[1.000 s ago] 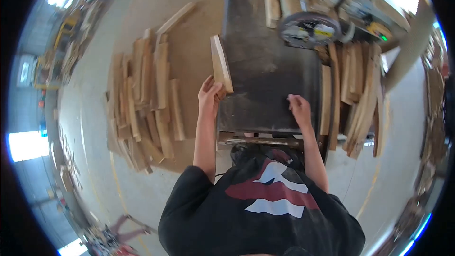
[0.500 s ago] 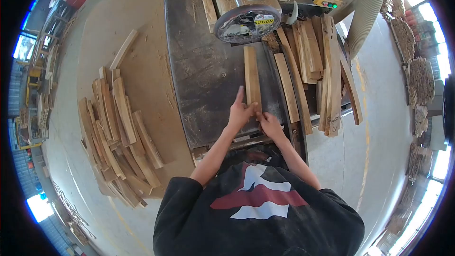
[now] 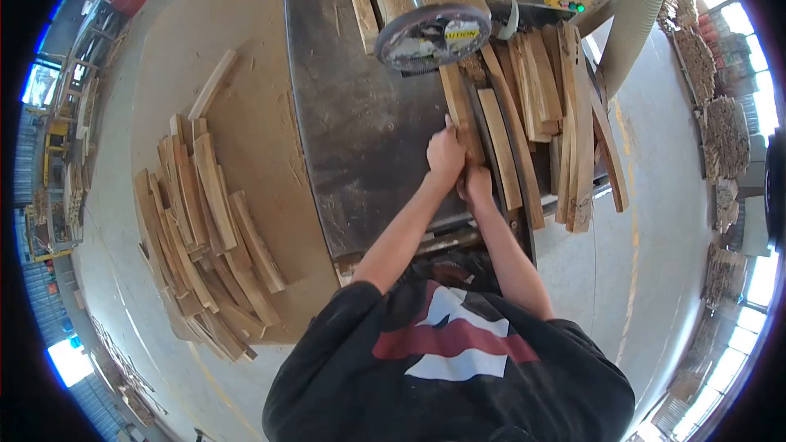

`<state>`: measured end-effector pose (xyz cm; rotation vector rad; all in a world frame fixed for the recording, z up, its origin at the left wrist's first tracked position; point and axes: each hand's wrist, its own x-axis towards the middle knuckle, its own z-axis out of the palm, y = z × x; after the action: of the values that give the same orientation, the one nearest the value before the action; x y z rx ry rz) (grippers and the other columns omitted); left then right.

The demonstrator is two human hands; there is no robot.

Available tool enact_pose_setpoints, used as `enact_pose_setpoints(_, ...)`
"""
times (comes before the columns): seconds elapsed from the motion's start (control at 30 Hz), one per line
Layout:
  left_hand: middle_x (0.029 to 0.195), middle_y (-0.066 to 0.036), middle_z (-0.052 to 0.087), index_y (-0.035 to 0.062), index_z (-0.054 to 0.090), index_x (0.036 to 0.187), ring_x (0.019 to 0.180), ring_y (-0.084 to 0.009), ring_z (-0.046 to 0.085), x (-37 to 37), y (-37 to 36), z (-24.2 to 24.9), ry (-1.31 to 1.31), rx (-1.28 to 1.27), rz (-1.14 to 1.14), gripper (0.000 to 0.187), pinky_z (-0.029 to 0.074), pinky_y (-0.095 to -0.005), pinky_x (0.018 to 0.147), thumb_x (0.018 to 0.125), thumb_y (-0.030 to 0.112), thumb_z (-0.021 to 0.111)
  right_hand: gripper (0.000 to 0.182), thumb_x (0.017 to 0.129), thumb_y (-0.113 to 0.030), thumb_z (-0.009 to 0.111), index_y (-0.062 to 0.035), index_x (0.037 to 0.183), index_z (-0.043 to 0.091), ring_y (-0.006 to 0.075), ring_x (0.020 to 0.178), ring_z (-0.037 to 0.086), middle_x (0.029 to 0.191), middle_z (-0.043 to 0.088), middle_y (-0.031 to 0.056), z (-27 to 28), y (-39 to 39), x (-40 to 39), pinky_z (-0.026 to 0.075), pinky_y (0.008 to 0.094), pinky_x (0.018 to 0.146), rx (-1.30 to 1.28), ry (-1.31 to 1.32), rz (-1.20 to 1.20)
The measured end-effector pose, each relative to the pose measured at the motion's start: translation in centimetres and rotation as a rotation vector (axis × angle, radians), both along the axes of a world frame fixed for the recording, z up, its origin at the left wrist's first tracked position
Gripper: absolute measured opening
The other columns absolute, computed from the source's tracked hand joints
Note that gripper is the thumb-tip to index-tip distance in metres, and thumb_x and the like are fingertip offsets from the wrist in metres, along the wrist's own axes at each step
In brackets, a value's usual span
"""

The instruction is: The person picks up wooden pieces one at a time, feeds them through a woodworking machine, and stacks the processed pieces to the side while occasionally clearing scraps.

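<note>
Holding the board (image 3: 459,110) on the dark table (image 3: 352,147), far end near the wheel (image 3: 432,37) | my left hand (image 3: 446,150) gripping its left side, right hand (image 3: 477,187) its near end | likely stiff, light, barely slippery; near end suits my grip

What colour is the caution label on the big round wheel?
The label is yellow with dark lettering, seen in the head view.
</note>
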<state>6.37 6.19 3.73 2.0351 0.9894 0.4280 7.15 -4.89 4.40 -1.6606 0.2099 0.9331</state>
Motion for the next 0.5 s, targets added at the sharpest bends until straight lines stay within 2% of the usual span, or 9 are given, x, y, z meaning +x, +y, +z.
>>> enact_pose_setpoints(0.07,0.080,-0.028,0.068,-0.0066,0.066,0.124,0.074,-0.0450,0.069,0.6,1.3,-0.4,-0.023,0.012,0.016,0.048,0.055,-0.0504,0.064,0.100,0.034,0.059,0.056,0.104,-0.053,0.052,-0.0080,0.072,0.058,0.0126,0.040,0.044,0.056,0.051,0.0013,-0.3,1.4,0.6,0.029,0.0306,0.037,0.052,-0.010,-0.018)
enact_pose_setpoints(0.13,0.077,-0.027,0.068,-0.0066,0.063,0.128,0.071,-0.0399,0.072,0.7,2.7,-0.5,-0.244,-0.061,0.023,0.050,0.055,-0.0461,0.061,0.099,0.034,0.062,0.054,0.104,-0.052,0.051,-0.0092,0.071,0.057,0.0121,0.041,0.043,0.056,0.049,0.0000,-0.1,3.0,1.2,0.028,0.0301,0.037,0.036,-0.012,-0.048)
enact_pose_setpoints(0.17,0.076,-0.019,0.070,-0.0055,0.061,0.133,0.065,-0.0260,0.071,0.4,3.3,-0.4,-0.273,-0.170,0.014,0.048,0.053,-0.0371,0.057,0.100,0.029,0.064,0.054,0.104,-0.052,0.051,-0.0092,0.071,0.057,0.0121,0.041,0.043,0.056,0.049,0.0000,0.1,3.6,1.6,0.028,0.0301,0.037,0.042,-0.014,-0.043)
enact_pose_setpoints(0.2,0.076,-0.019,0.070,-0.0055,0.061,0.133,0.065,-0.0260,0.071,-0.4,3.8,-0.2,-0.280,-0.161,0.022,0.048,0.053,-0.0371,0.057,0.100,0.029,0.064,0.053,0.105,-0.052,0.050,-0.0101,0.074,0.058,0.0104,0.042,0.041,0.057,0.047,-0.0021,0.5,4.3,2.2,0.027,0.0282,0.037,0.028,0.029,-0.045)
enact_pose_setpoints(0.27,0.080,-0.010,0.070,-0.0047,0.059,0.136,0.064,-0.0130,0.065,-2.9,4.4,0.1,-0.415,-0.521,-0.076,0.045,0.050,-0.0293,0.054,0.101,0.023,0.064,0.052,0.106,-0.052,0.049,-0.0110,0.076,0.060,0.0087,0.043,0.038,0.058,0.045,-0.0043,1.0,5.6,3.4,0.025,0.0263,0.037,0.021,0.066,-0.026)
enact_pose_setpoints(0.3,0.077,-0.005,0.066,-0.0071,0.060,0.132,0.060,-0.0076,0.059,-4.1,4.3,0.4,-0.503,-0.608,-0.041,0.039,0.047,-0.0265,0.054,0.102,0.017,0.063,0.051,0.106,-0.053,0.049,-0.0102,0.080,0.062,0.0080,0.044,0.038,0.059,0.045,-0.0051,1.3,6.1,3.9,0.025,0.0254,0.037,0.018,0.095,0.003)
enact_pose_setpoints(0.33,0.077,-0.005,0.066,-0.0071,0.060,0.132,0.060,-0.0076,0.059,-5.6,4.4,0.4,-0.511,-0.598,-0.029,0.039,0.047,-0.0265,0.054,0.102,0.017,0.063,0.052,0.105,-0.053,0.049,-0.0093,0.083,0.064,0.0072,0.045,0.038,0.060,0.045,-0.0059,1.5,6.5,4.5,0.025,0.0245,0.038,0.014,0.125,0.032)
enact_pose_setpoints(0.4,0.085,-0.005,0.066,-0.0033,0.058,0.135,0.065,-0.0083,0.061,-8.7,4.3,0.0,-0.632,-0.772,-0.082,0.036,0.048,-0.0250,0.056,0.105,0.017,0.058,0.053,0.105,-0.054,0.049,-0.0082,0.087,0.066,0.0065,0.045,0.037,0.060,0.045,-0.0065,0.5,7.5,5.4,0.024,0.0236,0.038,0.036,0.112,0.046)
enact_pose_setpoints(0.5,0.089,-0.004,0.065,-0.0008,0.059,0.135,0.070,-0.0082,0.062,-12.7,3.2,-0.1,-0.672,-0.765,-0.017,0.033,0.048,-0.0232,0.058,0.107,0.017,0.056,0.054,0.105,-0.056,0.048,-0.0084,0.085,0.065,0.0053,0.044,0.037,0.060,0.046,-0.0070,-0.2,9.5,7.1,0.024,0.0228,0.038,0.053,0.124,0.061)
